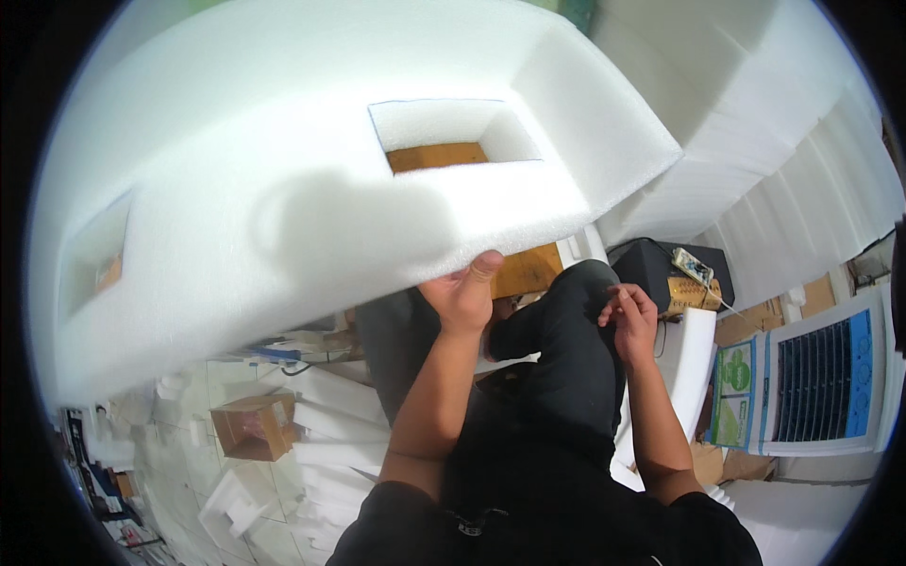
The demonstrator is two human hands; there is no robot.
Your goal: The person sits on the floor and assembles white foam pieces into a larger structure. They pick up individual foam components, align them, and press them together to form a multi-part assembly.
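Upper frame: big white foam block (283, 189) fills most of the view, tilted, long side running from lower left to upper right.
Foam cutouts: one rectangular hole (453, 137) upper centre, brown surface showing through it; a second hole (94, 264) at the left edge, partly seen.
Left hand (462, 292): centre frame, gripping the block's lower edge, thumb pressed up against the foam face, other fingers curled under and mostly hidden.
Left forearm: bare, comes up from the bottom edge to the centre.
Right hand (630, 316): right of centre, clear of the block, resting at the knee of the black trousers (566, 368).
Right fingers: curled loosely together near the palm; cannot tell whether they pinch anything.
Shadow: rounded dark shadow on the foam face, left of the upper hole.
Right side: stacked white foam sheets (812, 208) upper right; white and blue air cooler (821, 377) at the right edge.
Mid right: black box (651, 269) with a small gadget and cable on top, just above the right hand.
Lower left: cardboard box (253, 424) on the tiled floor (179, 481), foam offcuts (330, 443) scattered beside it.
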